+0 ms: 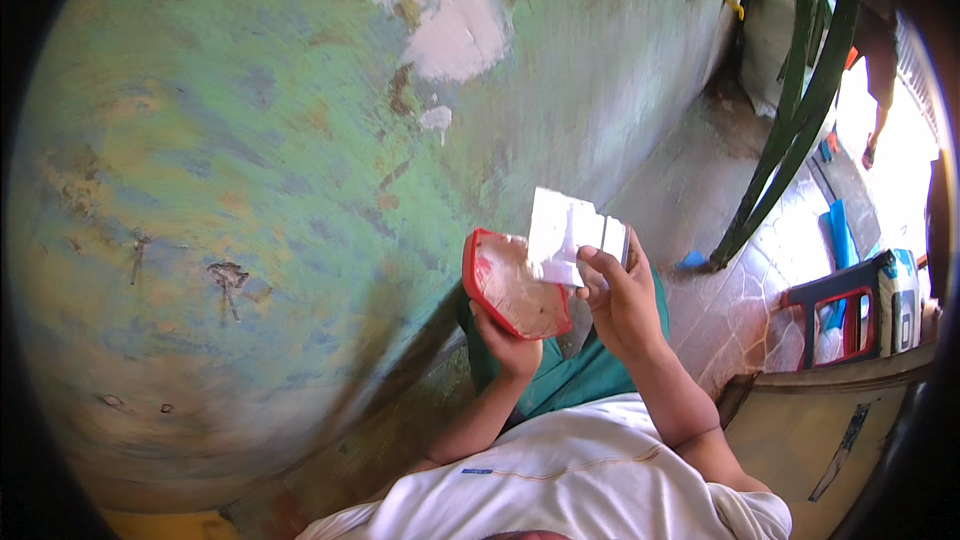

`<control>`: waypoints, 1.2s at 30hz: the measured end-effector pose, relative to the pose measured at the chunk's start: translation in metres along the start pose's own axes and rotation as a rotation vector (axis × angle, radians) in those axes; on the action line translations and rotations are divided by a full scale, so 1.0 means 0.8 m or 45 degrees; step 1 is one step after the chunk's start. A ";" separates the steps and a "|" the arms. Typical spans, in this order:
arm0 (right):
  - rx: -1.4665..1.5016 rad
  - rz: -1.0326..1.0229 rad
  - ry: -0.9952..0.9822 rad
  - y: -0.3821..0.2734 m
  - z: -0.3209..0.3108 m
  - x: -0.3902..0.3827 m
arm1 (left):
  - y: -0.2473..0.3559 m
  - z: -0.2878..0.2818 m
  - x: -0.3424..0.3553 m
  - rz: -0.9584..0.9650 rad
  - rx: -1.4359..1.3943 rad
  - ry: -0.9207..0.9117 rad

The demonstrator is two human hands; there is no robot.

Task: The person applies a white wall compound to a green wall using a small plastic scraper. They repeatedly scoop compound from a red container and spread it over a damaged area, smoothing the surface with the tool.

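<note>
My left hand (508,348) is closed round the underside of a shallow red-rimmed tray (468,265), which is tilted and smeared inside with pale putty (520,292). In my right hand (622,308) is a flat white putty spreader (562,232), pinched between thumb and fingers. The spreader's edge overlaps the tray's far right side; whether they touch I cannot tell. Both hands are above my green-trousered lap, beside a worn green wall (270,130). Farther up the wall is a white putty patch (458,35), with a smaller dab (436,118) below it.
Holes and chips (228,275) mark the wall at left. Long dark green strips (795,130) hang at right above the paved floor (730,325). Beyond are a dark stool with red trim (850,305), a bag (900,300), a white sack (768,40) and another person's arm (880,60).
</note>
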State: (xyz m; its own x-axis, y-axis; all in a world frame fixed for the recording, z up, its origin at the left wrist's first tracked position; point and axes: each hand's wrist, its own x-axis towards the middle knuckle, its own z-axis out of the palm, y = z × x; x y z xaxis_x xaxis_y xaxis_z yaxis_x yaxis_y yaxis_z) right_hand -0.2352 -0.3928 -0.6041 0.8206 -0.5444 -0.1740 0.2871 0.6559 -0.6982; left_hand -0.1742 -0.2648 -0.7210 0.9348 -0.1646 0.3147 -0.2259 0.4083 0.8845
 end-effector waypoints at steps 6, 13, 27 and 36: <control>0.202 -0.558 -0.230 -0.048 0.091 0.073 | -0.008 -0.031 -0.001 -0.244 -0.279 -0.142; -0.695 -2.097 0.200 -0.072 0.229 0.188 | -0.057 -0.092 -0.015 -0.326 -0.324 -0.025; -0.779 -1.946 0.362 -0.069 0.242 0.184 | -0.036 -0.098 -0.007 -0.417 -0.271 -0.015; -0.710 -1.927 0.353 -0.040 0.227 0.162 | -0.052 -0.111 -0.005 -0.347 -0.290 -0.037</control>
State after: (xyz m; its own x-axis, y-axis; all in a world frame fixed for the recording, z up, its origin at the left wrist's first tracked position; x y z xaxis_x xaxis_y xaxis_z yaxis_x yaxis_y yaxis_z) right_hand -0.0486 -0.3894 -0.4781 -0.1529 -0.5898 0.7929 0.4460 -0.7572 -0.4772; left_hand -0.1439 -0.2012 -0.7897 0.9433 -0.3193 0.0907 0.1004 0.5350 0.8389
